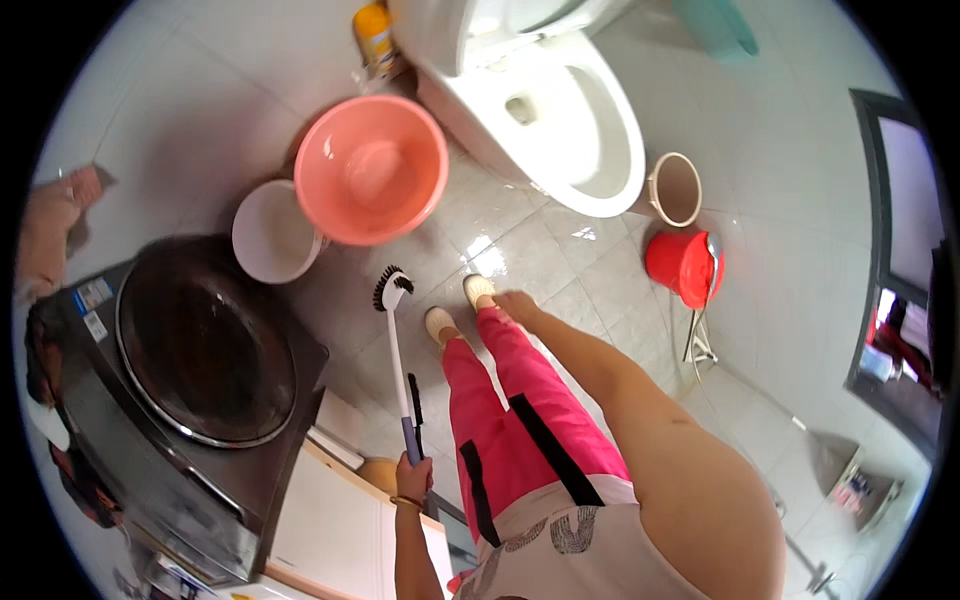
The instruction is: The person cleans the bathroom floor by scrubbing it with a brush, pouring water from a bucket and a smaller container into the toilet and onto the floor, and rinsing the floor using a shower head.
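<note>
Head view, A: What did the fingers have?

B: The left hand (pixel 415 475) was curled firmly round the purple-grey grip of a long white brush (pixel 396 365), which reached straight ahead of those fingers.

A: Why hold it by that end?

B: Probably for reach; the shaft carried the round, black-bristled head well away from the fingers. A narrow black strip (pixel 416 402) lay along it, just ahead of the grip; I couldn't tell whether it was attached.

A: And the right hand (pixel 515 304)?

B: It hung before the pink trousers (pixel 535 375), with nothing visible in it. Whether its fingers were spread or pressed together, I couldn't tell.

A: Which edges mattered?

B: Just left of the left fingers stood the white cabinet (pixel 335 500); farther ahead on that side, the corner of a dark appliance (pixel 205 340) jutted out. That left little sideways room there. Beyond the bristles, a pink basin (pixel 375 175) overlapped a white bucket (pixel 272 235), perhaps grouped to save floor space.

A: Where was the wider room?

B: Over the tiled floor (pixel 585 290), between brush head and toilet (pixel 600 120), whose rounded front lay beyond the right fingers. A red bucket (pixel 675 265) bounded it farther right.
</note>
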### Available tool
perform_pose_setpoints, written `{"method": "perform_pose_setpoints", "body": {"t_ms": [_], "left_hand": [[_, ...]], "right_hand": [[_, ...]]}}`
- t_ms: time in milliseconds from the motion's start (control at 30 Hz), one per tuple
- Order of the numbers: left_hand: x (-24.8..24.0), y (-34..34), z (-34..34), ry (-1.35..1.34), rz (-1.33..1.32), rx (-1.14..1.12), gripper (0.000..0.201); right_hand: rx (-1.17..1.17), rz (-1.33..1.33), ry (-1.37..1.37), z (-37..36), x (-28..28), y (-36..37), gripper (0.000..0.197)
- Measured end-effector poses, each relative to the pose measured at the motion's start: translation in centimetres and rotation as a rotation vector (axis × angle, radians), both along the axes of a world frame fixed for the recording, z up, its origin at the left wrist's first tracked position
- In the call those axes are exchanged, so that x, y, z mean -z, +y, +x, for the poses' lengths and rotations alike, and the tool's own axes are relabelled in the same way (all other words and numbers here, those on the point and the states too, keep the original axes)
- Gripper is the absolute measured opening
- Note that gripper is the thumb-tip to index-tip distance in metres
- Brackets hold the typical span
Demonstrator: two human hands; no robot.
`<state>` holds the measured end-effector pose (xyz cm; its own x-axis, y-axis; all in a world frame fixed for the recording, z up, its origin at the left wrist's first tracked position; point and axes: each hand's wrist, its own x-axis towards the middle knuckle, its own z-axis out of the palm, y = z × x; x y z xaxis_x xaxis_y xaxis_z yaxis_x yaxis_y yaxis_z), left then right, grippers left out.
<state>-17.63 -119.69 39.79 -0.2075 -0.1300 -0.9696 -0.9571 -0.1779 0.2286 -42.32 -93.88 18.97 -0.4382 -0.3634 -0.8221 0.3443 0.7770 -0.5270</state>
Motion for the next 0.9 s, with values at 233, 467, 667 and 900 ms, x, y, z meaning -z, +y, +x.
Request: {"method": "perform_pose_setpoints", "body": {"t_ms": [233,467,667,900], "left_hand": [[-1.7,-0.1,-2.3,0.057,-0.021,0.261,0.016],[-3.1,2.5,-5.9,0.069,-0.163,0.652,0.02],[-2.5,5.1,-6.8,0.014,-0.261,0.821,0.025],[2.0,11.3,-4.4,-0.121,-0.4,0.846,0.028]], "right_hand": [[0.719,0.061,-0.365,7.2,-10.1,7.2,0.03],[1.036,0.069,-0.361,7.6,-12.9,15.7,0.031],[1.355,0.055,-0.291,3.4,-10.8,24.7,0.039],[1.573,0.085,-0.082,-4.8,-0.4,39.2,0.043]]}}
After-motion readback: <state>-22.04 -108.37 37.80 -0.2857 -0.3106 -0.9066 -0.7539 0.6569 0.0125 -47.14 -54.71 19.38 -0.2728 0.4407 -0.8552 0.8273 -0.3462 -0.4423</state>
